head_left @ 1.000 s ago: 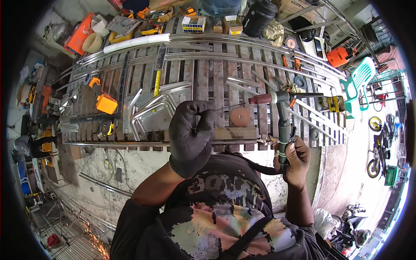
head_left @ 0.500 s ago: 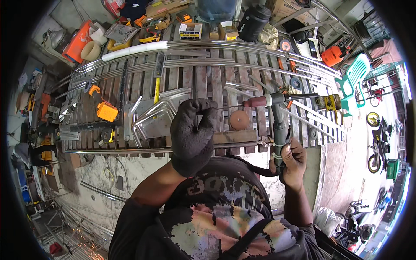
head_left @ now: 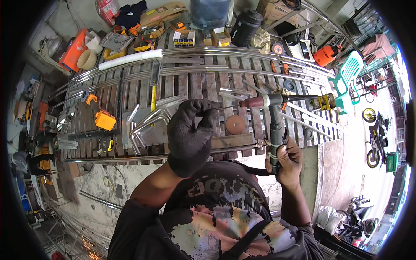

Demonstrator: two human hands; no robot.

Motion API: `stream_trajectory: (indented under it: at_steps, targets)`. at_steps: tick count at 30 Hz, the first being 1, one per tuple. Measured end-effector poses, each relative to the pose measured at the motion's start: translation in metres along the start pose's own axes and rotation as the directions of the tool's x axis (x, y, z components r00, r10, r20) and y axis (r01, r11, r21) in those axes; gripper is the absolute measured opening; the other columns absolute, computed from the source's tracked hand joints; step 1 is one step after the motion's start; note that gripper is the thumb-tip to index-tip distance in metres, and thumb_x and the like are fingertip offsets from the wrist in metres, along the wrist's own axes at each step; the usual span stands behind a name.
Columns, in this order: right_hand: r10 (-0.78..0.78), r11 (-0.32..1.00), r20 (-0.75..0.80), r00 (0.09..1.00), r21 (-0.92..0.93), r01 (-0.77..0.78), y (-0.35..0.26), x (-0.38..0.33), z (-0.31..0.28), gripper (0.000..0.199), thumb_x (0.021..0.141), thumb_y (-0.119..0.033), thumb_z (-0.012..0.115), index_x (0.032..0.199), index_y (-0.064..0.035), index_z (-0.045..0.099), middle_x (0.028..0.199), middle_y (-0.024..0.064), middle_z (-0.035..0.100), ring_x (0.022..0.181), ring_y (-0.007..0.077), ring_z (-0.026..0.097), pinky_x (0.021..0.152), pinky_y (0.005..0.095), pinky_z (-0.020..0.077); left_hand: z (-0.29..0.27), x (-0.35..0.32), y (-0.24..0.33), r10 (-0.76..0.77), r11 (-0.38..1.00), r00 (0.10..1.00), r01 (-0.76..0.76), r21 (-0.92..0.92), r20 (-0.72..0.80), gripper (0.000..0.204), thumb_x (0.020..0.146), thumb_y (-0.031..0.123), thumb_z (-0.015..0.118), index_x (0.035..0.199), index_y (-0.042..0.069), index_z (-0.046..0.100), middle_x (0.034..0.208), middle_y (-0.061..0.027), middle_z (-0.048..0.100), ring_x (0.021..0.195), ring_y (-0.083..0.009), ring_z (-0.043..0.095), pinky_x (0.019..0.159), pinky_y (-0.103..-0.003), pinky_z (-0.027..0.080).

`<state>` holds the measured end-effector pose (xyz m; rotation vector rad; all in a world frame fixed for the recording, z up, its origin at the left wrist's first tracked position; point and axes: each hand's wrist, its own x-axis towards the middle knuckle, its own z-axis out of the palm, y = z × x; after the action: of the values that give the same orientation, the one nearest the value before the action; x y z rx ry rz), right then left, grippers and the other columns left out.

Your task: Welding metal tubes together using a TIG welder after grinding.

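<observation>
The person is standing at a slatted bench (head_left: pixel 108 113) and is looking down on it. Nearest, at about 4 o'clock from the middle of the view, the bare right hand (head_left: pixel 286 158) is closing around the handle of a welding torch (head_left: pixel 275 125); the torch is standing upright from the fist, and its reddish nozzle is turning to 9 o'clock, over the slats. At about 7 o'clock from that nozzle, the left hand (head_left: pixel 190 138), in a dark glove, is curling its fingers with the tips together. It seems to be pinching a thin rod (head_left: pixel 225 107) that is pointing to the nozzle, but the rod is too fine to be sure of it.

Just below the nozzle a round rusty disc (head_left: pixel 235 125) is lying on the slats. Further to 9 o'clock, bent steel pieces (head_left: pixel 149 123) are lying flat, and then an orange tool (head_left: pixel 105 120). At 12 o'clock, long curved tubes (head_left: pixel 203 54) are crossing the far edge, with a white pipe (head_left: pixel 130 59) beside them.

I judge the step is bringing torch and rod together before a weld. The next move is calling for a steady torch tip, close to the joint, and the rod fed at a low angle
</observation>
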<state>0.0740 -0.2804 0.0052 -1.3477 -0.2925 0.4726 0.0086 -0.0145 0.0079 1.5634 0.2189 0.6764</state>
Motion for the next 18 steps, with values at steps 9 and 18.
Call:
stream_trajectory:
  at_steps: [9,18]
  targets:
    - [-0.137,0.988,0.074,0.988,-0.062,0.141,0.003,0.016,0.016,0.03,0.107,-0.029,0.067,0.107,-0.0003,0.058,0.079,0.0056,0.064,0.058,0.0102,0.057,0.052,0.0241,0.0415,-0.006,0.028,0.016,-0.136,0.936,0.974,0.187,-0.298,0.184,0.011,0.099,-0.005,0.067,0.11,-0.001,0.068,0.101,-0.0028,0.073,0.092,-0.0092,0.066,0.086,-0.028,0.054]
    - [-0.312,0.932,0.07,0.948,0.219,0.29,0.003,0.043,0.06,0.048,0.106,-0.043,0.064,0.124,0.0012,0.055,0.092,0.0136,0.068,0.07,0.0181,0.066,0.063,0.0305,0.0528,0.031,0.074,0.055,0.182,0.838,0.983,-0.135,-0.528,0.038,0.013,0.098,-0.005,0.07,0.11,-0.001,0.07,0.104,-0.0035,0.076,0.096,-0.0076,0.068,0.087,-0.027,0.056]
